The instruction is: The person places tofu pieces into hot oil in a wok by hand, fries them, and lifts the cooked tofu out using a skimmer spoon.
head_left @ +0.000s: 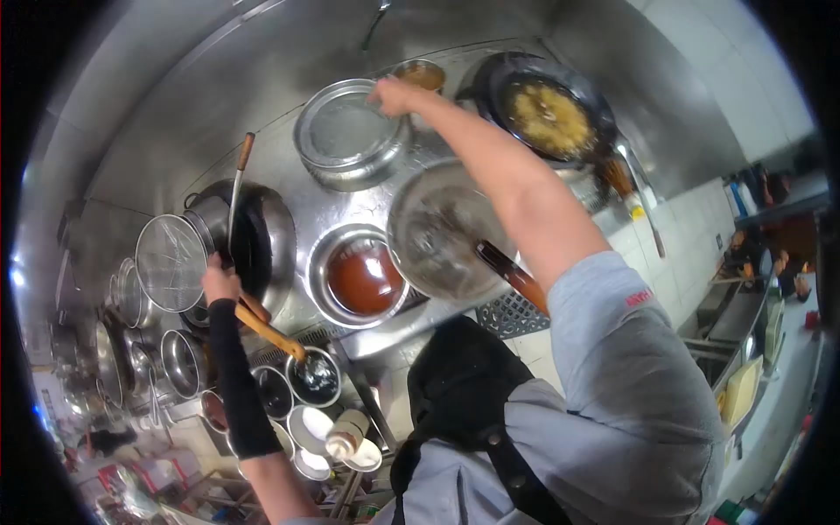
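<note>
My left hand (220,282), at the end of a black sleeve, is closed around a handle beside a round wire strainer (173,262), which hangs by the dark wok (254,236) at the left. My right hand (393,96) reaches to the back and touches the right rim of a large metal pot (348,129); its fingers are bent at the edge, and whether they pinch anything is hard to see. A small metal bowl (421,75) with brownish contents stands just behind that hand. Under my right arm lies a wide strainer or lid (446,229) with a dark handle.
Yellow food fries in a wok (549,115) at the back right. A metal bowl of red-brown liquid (363,276) stands at the centre. Several containers, including a dark pot (313,376), and a bottle (348,429) stand at the front left. A ladle (236,197) leans in the left wok.
</note>
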Demonstrator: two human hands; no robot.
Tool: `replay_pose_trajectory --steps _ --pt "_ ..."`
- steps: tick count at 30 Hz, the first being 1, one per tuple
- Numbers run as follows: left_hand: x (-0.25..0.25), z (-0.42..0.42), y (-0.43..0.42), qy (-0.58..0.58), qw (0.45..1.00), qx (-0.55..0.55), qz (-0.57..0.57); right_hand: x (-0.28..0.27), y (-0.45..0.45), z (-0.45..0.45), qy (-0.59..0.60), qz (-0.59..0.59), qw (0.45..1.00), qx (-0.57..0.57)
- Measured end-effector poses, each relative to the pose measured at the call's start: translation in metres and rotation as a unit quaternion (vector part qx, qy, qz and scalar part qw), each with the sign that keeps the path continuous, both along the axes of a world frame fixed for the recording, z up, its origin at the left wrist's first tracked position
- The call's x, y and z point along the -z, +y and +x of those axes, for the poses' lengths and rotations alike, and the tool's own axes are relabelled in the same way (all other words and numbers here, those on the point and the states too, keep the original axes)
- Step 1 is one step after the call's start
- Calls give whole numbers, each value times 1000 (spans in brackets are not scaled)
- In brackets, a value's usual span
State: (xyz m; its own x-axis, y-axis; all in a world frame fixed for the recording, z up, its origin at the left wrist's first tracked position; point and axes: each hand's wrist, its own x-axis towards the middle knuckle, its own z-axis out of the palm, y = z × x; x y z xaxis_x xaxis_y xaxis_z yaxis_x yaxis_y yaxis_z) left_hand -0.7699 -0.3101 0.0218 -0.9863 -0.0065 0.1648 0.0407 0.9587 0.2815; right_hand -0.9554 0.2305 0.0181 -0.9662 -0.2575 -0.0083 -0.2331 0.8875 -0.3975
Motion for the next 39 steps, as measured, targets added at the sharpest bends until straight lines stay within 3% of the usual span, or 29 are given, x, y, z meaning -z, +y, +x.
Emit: replay_pose_trajectory --steps 4,7,9,12,14,16,17,20,21,22,23,24,25,27,28,31,32,33,35,38,39 --pt "-25 77 -31 -14 997 -52 -63 -53 98 131 62 22 996 58" --pt "-70 154 -8 -11 993 -58 -98 -88 166 274 160 -41 977 135" --pt "-133 213 55 -65 995 -35 -61 -85 217 359 193 -52 962 189" --pt "-191 281 132 -80 988 128 17 -89 265 492 123 -115 943 286" --pt "-236 329 202 -98 970 224 0 -58 304 562 107 -200 915 333" --pt "-259 370 259 -111 953 283 3 -15 331 628 142 -273 841 446" --pt "-260 386 280 -55 925 375 12 5 344 669 210 -52 886 411" --pt "-293 435 368 -41 871 488 -32 91 378 775 126 -106 840 516" --pt "-301 451 396 -31 849 525 -51 127 388 816 125 -5 852 509" --pt "-307 468 423 -21 824 562 -69 164 387 862 102 -80 818 561" --pt "-311 484 450 -21 802 593 -66 192 380 911 36 -73 803 590" --pt "-317 501 478 -19 768 637 -63 230 371 961 -49 -90 755 648" --pt "-321 519 507 -18 734 677 -60 289 366 1023 -93 -120 734 662" --pt "-320 550 560 -50 698 711 -69 332 308 1132 -122 -96 698 699" --pt "-316 564 582 -69 683 723 -74 335 282 1177 -232 -159 628 726" --pt "-284 601 645 -73 636 767 -38 408 193 1334 -347 -190 548 737" --pt "-269 611 663 -92 634 767 -34 353 163 1342 -339 -372 248 828" --pt "-254 622 677 -114 637 762 -25 353 134 1379 -252 -435 231 833" --pt "-224 638 698 -156 642 750 -16 336 113 1422 -285 -395 289 824" --pt "-187 645 716 -237 635 734 -39 289 137 1417 -207 -428 230 849" --pt "-178 642 719 -269 631 726 -50 286 158 1413 -202 -436 243 842"
